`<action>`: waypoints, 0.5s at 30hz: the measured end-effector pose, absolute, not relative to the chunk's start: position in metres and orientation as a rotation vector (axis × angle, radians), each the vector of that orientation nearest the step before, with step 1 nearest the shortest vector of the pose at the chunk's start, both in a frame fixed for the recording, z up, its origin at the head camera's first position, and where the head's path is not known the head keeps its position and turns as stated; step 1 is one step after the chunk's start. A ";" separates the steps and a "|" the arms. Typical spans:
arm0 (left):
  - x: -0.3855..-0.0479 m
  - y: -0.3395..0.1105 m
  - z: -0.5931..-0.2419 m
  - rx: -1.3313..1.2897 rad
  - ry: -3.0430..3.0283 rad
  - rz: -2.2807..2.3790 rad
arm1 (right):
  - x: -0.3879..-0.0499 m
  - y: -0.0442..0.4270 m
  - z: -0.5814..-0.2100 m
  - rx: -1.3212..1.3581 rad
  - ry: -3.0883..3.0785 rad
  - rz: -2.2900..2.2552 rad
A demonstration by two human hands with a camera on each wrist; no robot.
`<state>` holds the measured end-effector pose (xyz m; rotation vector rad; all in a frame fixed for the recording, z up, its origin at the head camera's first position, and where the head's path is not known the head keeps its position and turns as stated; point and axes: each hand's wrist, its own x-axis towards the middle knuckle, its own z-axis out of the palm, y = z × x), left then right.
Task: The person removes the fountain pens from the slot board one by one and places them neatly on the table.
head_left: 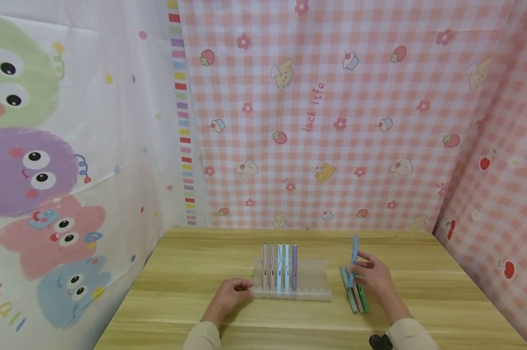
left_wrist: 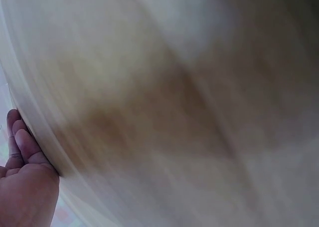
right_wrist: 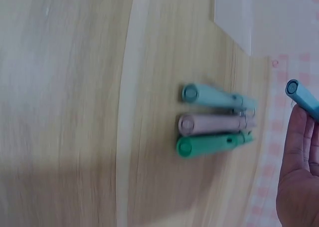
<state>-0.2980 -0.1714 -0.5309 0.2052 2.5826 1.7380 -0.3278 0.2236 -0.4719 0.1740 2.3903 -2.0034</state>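
Observation:
My right hand (head_left: 375, 274) pinches a blue pen (head_left: 355, 250) near upright, above three pens on the table. Those are a teal pen (right_wrist: 214, 96), a dusty pink pen (right_wrist: 209, 124) and a green pen (right_wrist: 209, 144), side by side. A clear pen rack (head_left: 313, 274) stands left of them, holding several pens in a row: two dusty pink, two light blue and one purple pen (head_left: 294, 267). At the rack's left front corner, the fingertips of my left hand (head_left: 228, 296) touch or nearly touch its edge. The left wrist view shows that hand's fingers loosely bent.
The wooden table (head_left: 171, 272) runs back to a pink checked curtain (head_left: 311, 184). Patterned cloth also hangs at the left and right sides. A small black object (head_left: 380, 341) shows beside the right sleeve at the near edge.

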 end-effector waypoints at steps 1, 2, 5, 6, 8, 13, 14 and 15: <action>-0.298 -0.171 -0.531 0.199 2.575 1.741 | -0.328 0.227 -0.472 0.175 2.384 -2.000; -0.298 -0.171 -0.531 0.200 2.576 1.739 | -0.328 0.230 -0.473 0.174 2.381 -1.999; -0.297 -0.171 -0.529 0.202 2.581 1.728 | -0.328 0.239 -0.474 0.179 2.361 -2.011; -0.297 -0.171 -0.529 0.207 2.583 1.726 | -0.328 0.241 -0.474 0.176 2.358 -2.009; -0.297 -0.171 -0.530 0.212 2.583 1.724 | -0.327 0.246 -0.474 0.186 2.367 -1.993; -0.297 -0.173 -0.532 0.241 2.563 1.758 | -0.326 0.255 -0.475 0.207 2.383 -1.943; -0.297 -0.174 -0.533 0.272 2.571 1.763 | -0.326 0.256 -0.476 0.205 2.383 -1.939; -0.297 -0.174 -0.533 0.285 2.569 1.773 | -0.326 0.258 -0.476 0.212 2.383 -1.938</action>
